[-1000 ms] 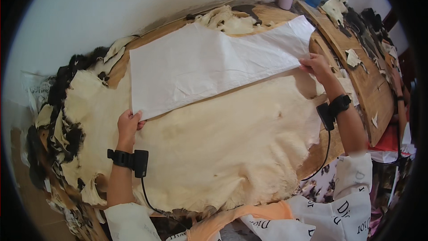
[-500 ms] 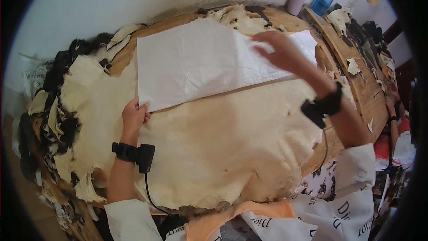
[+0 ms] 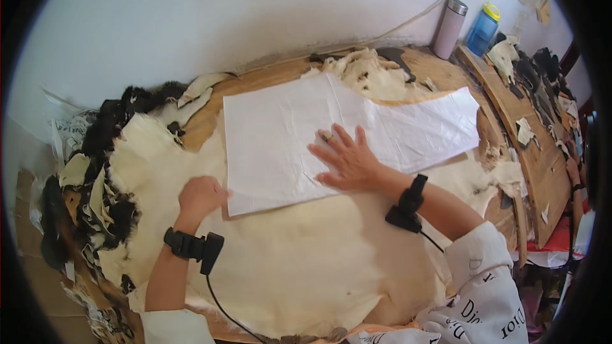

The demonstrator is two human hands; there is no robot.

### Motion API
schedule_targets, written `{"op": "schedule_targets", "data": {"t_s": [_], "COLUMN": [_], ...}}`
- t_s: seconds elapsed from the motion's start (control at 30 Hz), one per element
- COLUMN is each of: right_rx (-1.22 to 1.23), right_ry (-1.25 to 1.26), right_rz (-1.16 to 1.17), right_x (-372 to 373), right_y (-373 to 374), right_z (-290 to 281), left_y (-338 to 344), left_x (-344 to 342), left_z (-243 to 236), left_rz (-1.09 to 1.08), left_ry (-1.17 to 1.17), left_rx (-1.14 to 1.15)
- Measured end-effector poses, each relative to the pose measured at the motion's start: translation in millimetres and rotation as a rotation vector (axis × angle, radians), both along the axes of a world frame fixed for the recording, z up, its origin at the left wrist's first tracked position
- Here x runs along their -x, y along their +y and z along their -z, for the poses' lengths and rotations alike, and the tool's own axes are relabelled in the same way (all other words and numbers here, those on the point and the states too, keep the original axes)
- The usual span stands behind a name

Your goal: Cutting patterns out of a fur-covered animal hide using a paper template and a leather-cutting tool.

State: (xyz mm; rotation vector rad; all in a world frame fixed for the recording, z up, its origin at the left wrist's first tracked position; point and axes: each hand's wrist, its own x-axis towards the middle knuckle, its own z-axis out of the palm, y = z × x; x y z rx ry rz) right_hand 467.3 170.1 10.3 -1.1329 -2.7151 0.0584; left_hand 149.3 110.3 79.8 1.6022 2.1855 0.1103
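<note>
Right hand [image 3: 350, 162]: palm down, fingers splayed, flat on the middle of the white sheet [image 3: 274, 134] and gripping nothing. Left hand [image 3: 201, 197]: fingers curled in, at the sheet's near left corner; whether it pinches that corner or only rests against it cannot be told. The sheet, taken as landmark, lies spread over the far part of the pale hide [image 3: 306, 248], which extends well past the sheet's near edge. Judged from this arrangement, the laying-out is largely done: the sheet is unfolded and nearly flat. Smoothing appears left, since creases cross the sheet; no cut or drawn line shows on the hide along its near edge. Left of the sheet are dark furry offcuts [image 3: 105, 127]; just behind it, crumpled cream scraps [image 3: 363, 70]; to its right, a wooden plank [image 3: 510, 114]; beyond its far right corner, a pink flask [image 3: 449, 28] and a blue bottle [image 3: 482, 33].
</note>
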Motion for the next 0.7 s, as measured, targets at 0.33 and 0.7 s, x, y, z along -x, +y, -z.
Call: {"op": "schedule_targets", "data": {"t_s": [0.33,0.7], "right_rx": [0.022,0.073], "right_ry": [0.061,0.078], "right_rz": [0.015,0.047], "right_x": [0,-4], "right_y": [-2,4], "right_z": [-7,-5], "left_y": [170,135], "left_x": [-24,-53], "left_z": [63,25], "left_rz": [0.411,0.627], "left_ry": [0.430,0.456], "left_rx": [-0.888,-0.783]}}
